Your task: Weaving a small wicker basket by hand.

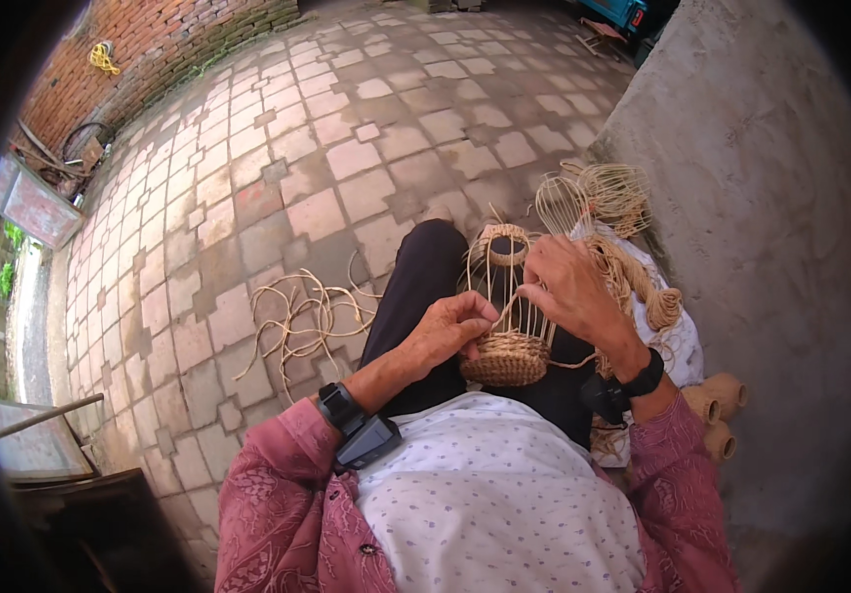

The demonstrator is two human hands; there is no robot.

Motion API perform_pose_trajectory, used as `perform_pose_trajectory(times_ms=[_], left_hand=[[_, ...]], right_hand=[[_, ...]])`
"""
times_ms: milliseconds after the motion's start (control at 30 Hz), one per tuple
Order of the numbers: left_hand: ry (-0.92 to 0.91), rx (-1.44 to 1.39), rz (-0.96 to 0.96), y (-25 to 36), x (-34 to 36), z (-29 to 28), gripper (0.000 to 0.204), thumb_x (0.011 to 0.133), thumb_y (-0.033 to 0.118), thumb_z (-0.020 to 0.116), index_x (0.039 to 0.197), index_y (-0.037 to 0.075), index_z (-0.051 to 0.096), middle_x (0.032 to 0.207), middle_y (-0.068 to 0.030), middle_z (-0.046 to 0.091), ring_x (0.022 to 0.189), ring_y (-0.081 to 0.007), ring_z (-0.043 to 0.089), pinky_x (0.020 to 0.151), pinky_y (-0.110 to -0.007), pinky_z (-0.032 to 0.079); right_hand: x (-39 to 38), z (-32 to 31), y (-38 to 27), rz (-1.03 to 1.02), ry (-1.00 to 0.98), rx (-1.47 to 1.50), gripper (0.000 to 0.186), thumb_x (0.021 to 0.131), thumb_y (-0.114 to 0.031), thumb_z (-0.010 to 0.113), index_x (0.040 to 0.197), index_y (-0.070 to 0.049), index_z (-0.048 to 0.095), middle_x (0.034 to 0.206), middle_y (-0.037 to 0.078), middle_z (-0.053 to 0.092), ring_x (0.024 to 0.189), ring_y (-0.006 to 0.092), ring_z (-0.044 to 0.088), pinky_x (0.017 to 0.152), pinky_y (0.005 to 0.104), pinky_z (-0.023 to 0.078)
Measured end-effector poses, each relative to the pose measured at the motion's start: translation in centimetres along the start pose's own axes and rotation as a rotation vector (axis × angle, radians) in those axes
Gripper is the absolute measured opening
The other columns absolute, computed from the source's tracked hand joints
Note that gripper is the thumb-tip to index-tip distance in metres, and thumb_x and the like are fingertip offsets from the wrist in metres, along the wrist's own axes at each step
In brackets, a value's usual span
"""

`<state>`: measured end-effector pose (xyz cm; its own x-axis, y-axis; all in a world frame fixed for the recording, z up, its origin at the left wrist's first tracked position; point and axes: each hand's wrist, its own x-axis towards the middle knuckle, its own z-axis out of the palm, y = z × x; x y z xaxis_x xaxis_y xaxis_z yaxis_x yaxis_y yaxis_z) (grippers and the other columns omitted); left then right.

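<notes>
A partly woven basket [506,362] rests on my lap between my knees. Its lower band is dense twisted cord, bare thin ribs rise from it, and a small woven ring [507,247] joins them at the far end. My left hand [451,330] is closed at the basket's left side, fingertips pinching a strand of cord [506,309] just above the woven band. Over the right side of the ribs, my right hand [573,285] grips the same strand between thumb and fingers. The right fingertips are partly hidden behind the hand.
Beside my right leg lie hanks of twisted cord [660,304] on white cloth [680,348], with bare wire frames [615,190] beyond. Several finished woven pieces [725,393] sit by the grey wall [776,198]. Loose strands [299,314] lie on the paving left of my knee.
</notes>
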<state>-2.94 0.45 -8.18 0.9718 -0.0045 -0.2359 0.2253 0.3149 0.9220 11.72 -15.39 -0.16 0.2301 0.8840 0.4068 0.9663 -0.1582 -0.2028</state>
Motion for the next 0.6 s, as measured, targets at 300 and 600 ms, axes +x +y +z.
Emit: perform_pose_trajectory(times_ms=[300, 600], left_hand=[[-0.016, 0.239, -0.063, 1.5, 0.6, 0.3, 0.009, 0.090, 0.013, 0.065, 0.089, 0.004, 0.063, 0.075, 0.0017, 0.061, 0.061, -0.0038, 0.052, 0.050, -0.018, 0.042], [0.034, 0.292, -0.031, 1.6, 0.5, 1.1, 0.009, 0.089, 0.012, 0.067, 0.087, 0.003, 0.063, 0.073, 0.0012, 0.060, 0.060, -0.0032, 0.051, 0.049, -0.019, 0.040]], right_hand=[[-3.4, -2.6, 0.0, 0.185, 0.069, -0.195, 0.009, 0.079, -0.013, 0.066, 0.077, -0.005, 0.061, 0.083, 0.006, 0.061, 0.085, 0.0255, 0.057, 0.073, 0.0363, 0.043], [-5.8, 0.4, -2.6, 1.146, -0.065, 0.943, 0.029, 0.085, -0.029, 0.070, 0.075, -0.002, 0.063, 0.057, 0.002, 0.056, 0.049, 0.0071, 0.052, 0.046, 0.0237, 0.041]])
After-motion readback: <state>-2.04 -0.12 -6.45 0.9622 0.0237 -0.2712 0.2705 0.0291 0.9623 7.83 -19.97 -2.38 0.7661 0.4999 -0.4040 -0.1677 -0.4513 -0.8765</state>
